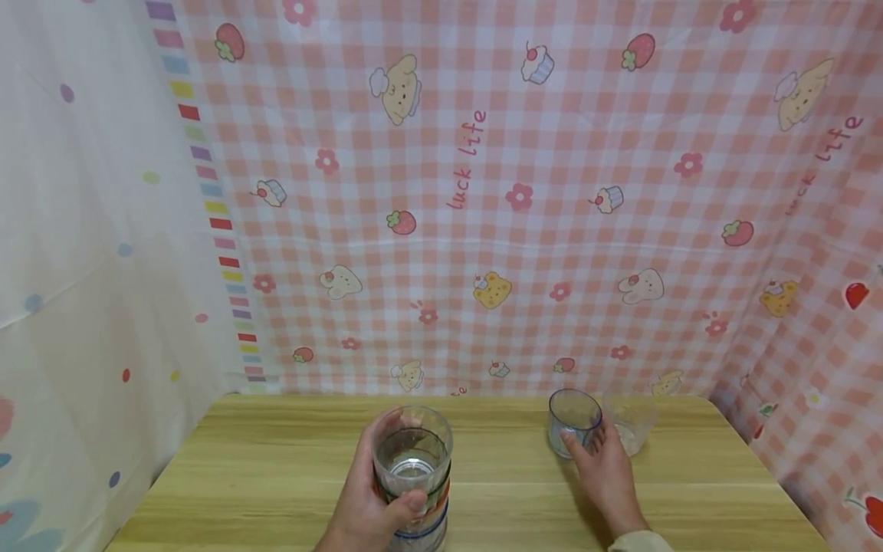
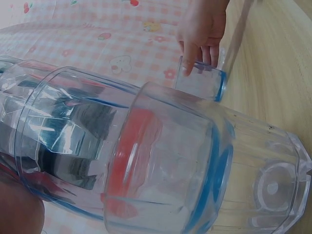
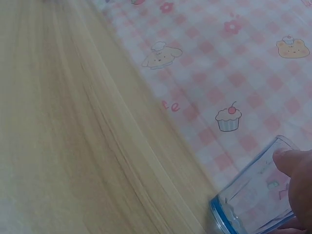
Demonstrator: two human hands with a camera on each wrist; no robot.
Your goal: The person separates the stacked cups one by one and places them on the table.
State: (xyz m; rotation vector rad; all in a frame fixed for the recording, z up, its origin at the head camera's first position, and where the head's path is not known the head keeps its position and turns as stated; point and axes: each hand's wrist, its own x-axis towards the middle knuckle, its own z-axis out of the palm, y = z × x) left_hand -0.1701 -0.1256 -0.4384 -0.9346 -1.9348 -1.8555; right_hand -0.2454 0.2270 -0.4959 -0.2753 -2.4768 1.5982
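My left hand (image 1: 375, 506) grips a tall stack of clear plastic cups (image 1: 414, 468), its thumb across the near side. In the left wrist view the nested stack (image 2: 165, 161) shows red and blue bands and a faceted clear base. At the right, my right hand (image 1: 607, 471) holds a single clear cup (image 1: 575, 425) with a blue rim, thumb on the near side and fingers round its right. The right wrist view shows this cup (image 3: 253, 195) upright at the table with a blue band at its base. Just behind that hand stands another clear cup (image 1: 631, 429).
The wooden table (image 1: 510, 498) runs back to a pink checked cloth (image 1: 517, 253) with cartoon prints. A white dotted cloth (image 1: 103, 253) hangs on the left, and a printed cloth (image 1: 814, 368) closes off the right side.
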